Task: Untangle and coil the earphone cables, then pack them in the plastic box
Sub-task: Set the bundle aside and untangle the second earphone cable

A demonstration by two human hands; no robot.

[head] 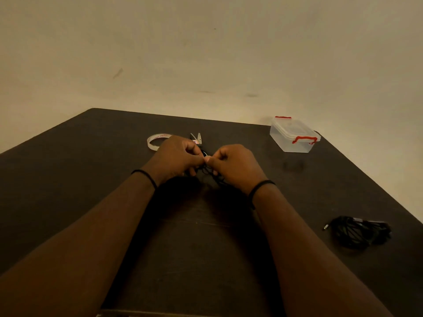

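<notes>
A tangle of black earphone cable (pixel 209 173) hangs between my two hands over the middle of the dark table (pixel 91 179). My left hand (pixel 176 160) and my right hand (pixel 235 167) meet fingertip to fingertip, each pinching the cable with curled fingers. Most of the tangle is hidden under my hands. A second bundle of black cable (pixel 359 232) lies at the right, its plug pointing left. The clear plastic box (pixel 294 135), lid on with red clips, stands at the far right corner.
A roll of clear tape (pixel 152 143) lies beyond my left hand. Small scissors (pixel 196 139) lie just behind my hands. The table's right edge runs diagonally near the cable bundle. A plain wall stands behind the table.
</notes>
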